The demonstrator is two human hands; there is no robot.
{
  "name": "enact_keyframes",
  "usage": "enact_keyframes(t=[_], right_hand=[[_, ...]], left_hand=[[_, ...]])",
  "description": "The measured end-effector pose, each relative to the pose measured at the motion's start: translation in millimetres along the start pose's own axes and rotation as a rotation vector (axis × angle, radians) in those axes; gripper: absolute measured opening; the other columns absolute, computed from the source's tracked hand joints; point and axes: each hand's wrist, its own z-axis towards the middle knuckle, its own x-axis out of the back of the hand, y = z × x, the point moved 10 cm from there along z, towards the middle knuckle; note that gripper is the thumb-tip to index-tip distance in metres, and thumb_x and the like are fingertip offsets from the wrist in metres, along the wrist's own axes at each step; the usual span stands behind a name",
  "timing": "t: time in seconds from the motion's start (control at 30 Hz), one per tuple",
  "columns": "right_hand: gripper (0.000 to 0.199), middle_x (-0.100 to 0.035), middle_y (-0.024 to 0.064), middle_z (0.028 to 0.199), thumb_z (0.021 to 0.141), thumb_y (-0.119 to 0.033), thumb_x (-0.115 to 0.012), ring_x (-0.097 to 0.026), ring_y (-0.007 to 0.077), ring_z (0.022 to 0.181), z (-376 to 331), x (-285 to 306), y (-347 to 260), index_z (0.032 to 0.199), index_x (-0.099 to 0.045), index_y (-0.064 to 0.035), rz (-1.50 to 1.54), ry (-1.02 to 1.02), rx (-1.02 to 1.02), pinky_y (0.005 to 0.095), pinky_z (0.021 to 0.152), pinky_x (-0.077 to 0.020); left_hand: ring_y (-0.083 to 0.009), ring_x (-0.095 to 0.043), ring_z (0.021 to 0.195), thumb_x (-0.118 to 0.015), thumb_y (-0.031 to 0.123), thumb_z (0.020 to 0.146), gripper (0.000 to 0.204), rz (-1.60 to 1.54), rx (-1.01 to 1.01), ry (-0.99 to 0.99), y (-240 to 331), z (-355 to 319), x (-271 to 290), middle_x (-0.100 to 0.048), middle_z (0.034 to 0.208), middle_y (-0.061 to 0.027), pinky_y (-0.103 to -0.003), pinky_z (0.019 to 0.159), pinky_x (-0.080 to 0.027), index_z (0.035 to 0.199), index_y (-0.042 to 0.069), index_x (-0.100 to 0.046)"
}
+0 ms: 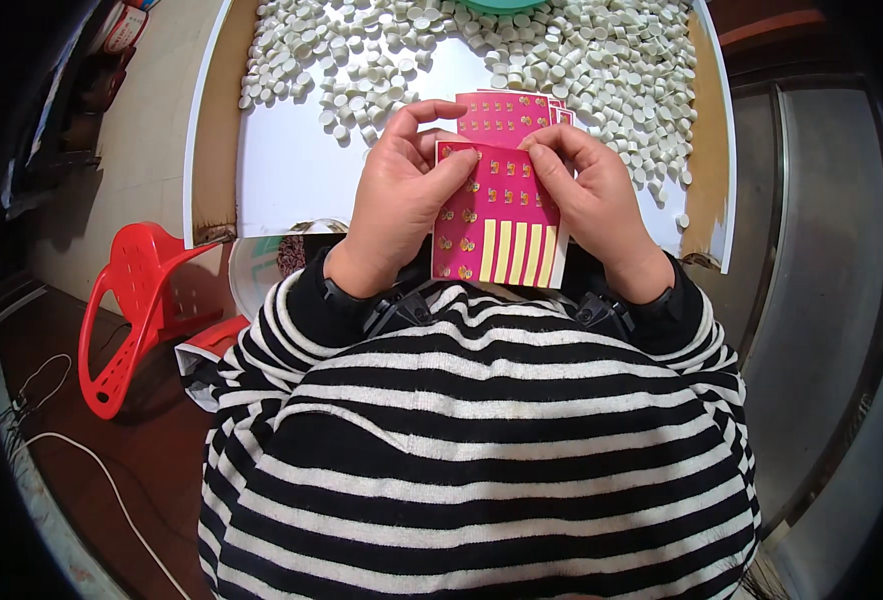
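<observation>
Between my two hands hangs a pink sticker sheet, printed with small pictures and with pale yellow strips along its lower right part. My left hand pinches its upper left edge between thumb and fingers. At the upper right edge, my right hand has thumb and forefinger closed on the sheet. Just beyond it, more pink sheets lie on the white tabletop, partly covered by the held one. Both wrists wear dark bands with small black devices.
Many small white round caps cover the far part of the white table, which has raised wooden sides. A green bowl shows at the far edge. On the left stand a red plastic chair and a clear tub.
</observation>
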Motion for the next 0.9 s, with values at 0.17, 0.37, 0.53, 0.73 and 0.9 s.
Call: enact_keyframes(t=[0.17, 0.37, 0.53, 0.73, 0.9], right_hand=[[0.016, -0.059, -0.0005, 0.086, 0.095, -0.012, -0.052, -0.051, 0.0034, 0.076, -3.1, -0.2, -13.8, 0.098, -0.059, 0.0017, -0.085, 0.022, 0.119, 0.0180, 0.067, -0.0424], [0.013, -0.058, 0.0001, 0.085, 0.093, -0.010, -0.054, -0.052, 0.0047, 0.076, -6.0, -2.4, -29.1, 0.097, -0.061, -0.0001, -0.195, 0.027, 0.172, 0.0183, 0.068, -0.0424], [0.010, -0.057, 0.0013, 0.086, 0.089, -0.006, -0.058, -0.053, 0.0078, 0.076, -9.2, -4.1, -43.8, 0.096, -0.063, -0.0019, -0.333, 0.042, 0.326, 0.0192, 0.068, -0.0421], [0.011, -0.057, 0.0022, 0.091, 0.086, -0.001, -0.060, -0.053, 0.0089, 0.076, -12.6, -5.4, -52.8, 0.095, -0.065, -0.0031, -0.310, 0.038, 0.455, 0.0205, 0.066, -0.0414], [0.011, -0.056, 0.0031, 0.091, 0.084, 0.001, -0.061, -0.053, 0.0094, 0.077, -15.3, -7.2, -57.7, 0.093, -0.065, -0.0031, -0.345, 0.028, 0.464, 0.0213, 0.067, -0.0419]], left_hand=[[-0.0101, -0.063, 0.078, -0.063, 0.004, 0.085, 0.028, 0.014, 0.104, 0.001, -8.7, -1.8, -0.9, -0.066, 0.089, -0.0097, -0.021, 0.070, -0.052, 0.111, 0.000, -0.052], [-0.0102, -0.063, 0.082, -0.065, 0.006, 0.085, 0.018, -0.008, 0.165, -0.065, -13.9, -5.3, -3.1, -0.066, 0.091, -0.0084, -0.021, 0.073, -0.053, 0.101, -0.001, -0.058], [-0.0103, -0.063, 0.083, -0.065, 0.005, 0.085, 0.013, 0.023, 0.089, -0.087, -4.7, -6.6, -6.0, -0.066, 0.092, -0.0075, -0.022, 0.074, -0.053, 0.096, 0.000, -0.061], [-0.0101, -0.062, 0.084, -0.064, 0.002, 0.085, 0.010, 0.022, -0.023, -0.124, 6.3, -7.8, -11.9, -0.066, 0.093, -0.0064, -0.023, 0.077, -0.052, 0.095, 0.001, -0.063], [-0.0096, -0.060, 0.088, -0.063, 0.000, 0.085, 0.010, 0.022, -0.076, -0.177, 10.2, -7.2, -13.4, -0.064, 0.094, -0.0051, -0.023, 0.079, -0.051, 0.095, 0.001, -0.063]])
